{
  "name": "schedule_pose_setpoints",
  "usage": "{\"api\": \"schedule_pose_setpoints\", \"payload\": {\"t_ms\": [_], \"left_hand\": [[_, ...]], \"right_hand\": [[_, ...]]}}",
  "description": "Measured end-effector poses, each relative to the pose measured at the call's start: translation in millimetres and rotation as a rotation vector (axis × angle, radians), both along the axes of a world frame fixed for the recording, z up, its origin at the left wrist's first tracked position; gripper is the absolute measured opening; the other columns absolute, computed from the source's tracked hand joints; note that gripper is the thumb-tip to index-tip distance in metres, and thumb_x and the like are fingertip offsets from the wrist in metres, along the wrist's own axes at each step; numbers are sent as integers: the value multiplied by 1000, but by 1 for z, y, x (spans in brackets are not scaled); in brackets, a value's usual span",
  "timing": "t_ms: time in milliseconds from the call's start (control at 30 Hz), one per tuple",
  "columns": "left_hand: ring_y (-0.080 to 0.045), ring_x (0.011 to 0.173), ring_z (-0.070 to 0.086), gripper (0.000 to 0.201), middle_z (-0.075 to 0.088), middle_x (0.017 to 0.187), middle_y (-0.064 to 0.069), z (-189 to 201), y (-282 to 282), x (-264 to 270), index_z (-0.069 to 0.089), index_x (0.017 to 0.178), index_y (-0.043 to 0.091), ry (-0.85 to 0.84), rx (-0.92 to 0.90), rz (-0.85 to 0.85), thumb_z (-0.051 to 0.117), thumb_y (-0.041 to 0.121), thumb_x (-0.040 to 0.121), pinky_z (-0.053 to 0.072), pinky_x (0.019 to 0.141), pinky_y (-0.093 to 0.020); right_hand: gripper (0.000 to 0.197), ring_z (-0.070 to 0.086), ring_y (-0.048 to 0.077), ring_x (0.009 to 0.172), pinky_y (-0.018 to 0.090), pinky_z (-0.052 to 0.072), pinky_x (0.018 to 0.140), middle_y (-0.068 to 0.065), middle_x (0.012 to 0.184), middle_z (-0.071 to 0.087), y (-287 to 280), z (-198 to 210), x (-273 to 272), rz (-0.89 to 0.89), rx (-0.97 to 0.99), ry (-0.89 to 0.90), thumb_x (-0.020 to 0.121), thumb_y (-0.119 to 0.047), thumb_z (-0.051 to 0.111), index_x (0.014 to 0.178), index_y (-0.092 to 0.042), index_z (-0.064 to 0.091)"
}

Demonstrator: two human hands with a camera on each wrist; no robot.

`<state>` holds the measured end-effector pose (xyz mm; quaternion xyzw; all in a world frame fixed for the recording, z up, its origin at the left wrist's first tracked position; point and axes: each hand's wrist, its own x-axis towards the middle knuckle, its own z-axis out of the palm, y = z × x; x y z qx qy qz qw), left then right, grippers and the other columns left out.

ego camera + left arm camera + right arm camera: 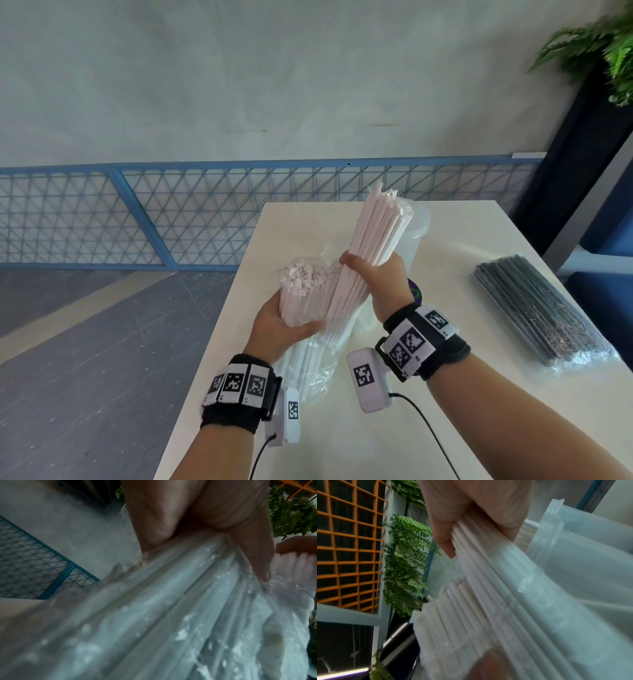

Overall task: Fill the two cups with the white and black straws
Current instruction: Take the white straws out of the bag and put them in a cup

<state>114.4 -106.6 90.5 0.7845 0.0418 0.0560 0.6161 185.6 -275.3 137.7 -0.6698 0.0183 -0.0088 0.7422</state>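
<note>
1. The white table [445, 394] carried everything you worked over, standing near a blue mesh fence [171, 212].
2. The pack of black straws [534, 311] lay flat in its clear wrap at the table's right side, well apart from your hands.
3. The bag of white straws [305, 301] stood upright in your left hand [277, 329], fingers curled under and around the plastic (the left wrist view showed a thumb pressed on the wrap).
4. The bunch of white straws [370, 240] rose tilted out of that bag, gripped by your right hand [380, 281] with fingers wrapped around it.
5. A clear cup [419, 226] stood just behind the bunch, mostly hidden.
</note>
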Motion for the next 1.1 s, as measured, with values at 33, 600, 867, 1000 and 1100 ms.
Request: {"api": "schedule_pose_setpoints", "payload": {"t_ms": [33,600,867,1000,1100], "left_hand": [[-3,95,64,53,67,100,10,-1,0,0,55,102,31,2,-12,-1,85,13,62,52,68,-9],[-6,95,65,48,69,101,3,-14,8,6,60,108,18,29,-101,68,81,6,66,51,66,-8],[-2,90,68,46,70,101,3,-18,8,6,61,102,24,27,-115,69,81,5,66,53,69,-13],[-5,93,68,45,71,102,2,-18,8,5,62,102,25,25,-118,69,81,5,66,54,73,-15],[-1,89,68,43,71,100,2,-16,7,2,62,102,23,31,-121,69,80,4,68,53,69,-11]], "right_hand": [[50,66,22,80,26,56,61,15,93,66,0,5,2,-23,24,-12,69,-13,77,111,5,56],[10,64,21,69,33,57,65,11,79,66,-34,61,36,-228,214,-29,78,-11,68,83,-6,61],[15,61,19,65,30,53,59,7,71,63,-48,86,49,-394,175,-221,74,-10,68,84,-1,60],[30,60,19,79,29,53,65,3,84,59,-35,72,44,-375,-38,-222,76,-19,71,98,-4,57],[34,59,20,85,32,51,72,1,91,59,-22,49,35,-279,-173,-194,77,-21,72,105,-10,55]]}}
